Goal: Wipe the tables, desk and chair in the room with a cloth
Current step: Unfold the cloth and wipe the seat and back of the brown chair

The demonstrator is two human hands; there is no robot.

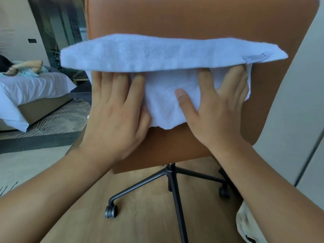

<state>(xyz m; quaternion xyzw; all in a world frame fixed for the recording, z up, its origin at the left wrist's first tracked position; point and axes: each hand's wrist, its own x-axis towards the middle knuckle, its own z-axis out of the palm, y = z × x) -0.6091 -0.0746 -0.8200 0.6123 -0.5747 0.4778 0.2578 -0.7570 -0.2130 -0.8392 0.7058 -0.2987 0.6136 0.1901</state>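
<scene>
Two hands lie flat against a white terry cloth (157,53) spread over the back of a tan leather office chair (192,18). The cloth's long axis runs left to right across the backrest. It is doubled over along its top: a thick folded band sticks out past the chair's left edge and reaches close to its right edge, where a small sewn label shows. A shorter flap hangs down below the band to about mid-backrest.

The left hand (114,109) sits at the flap's left side with its fingers straight and close together, pointing up. Its fingertips are hidden under the folded band and its thumb is at the flap's lower edge; it presses on the cloth and grasps nothing. The right hand (220,109) lies on the flap's right side with fingers spread and straight, also pointing up under the band. Its thumb is stretched out leftward across the cloth; it too presses flat, gripping nothing. Both bare forearms reach in from the near corners.

Below the backrest the chair's dark metal star base (172,181) stands on a wooden floor (143,216), one caster (110,211) nearest on the left. Far left, a bed (35,88) with white sheets stands on a patterned rug (52,118), and a person (26,67) lies on it.
</scene>
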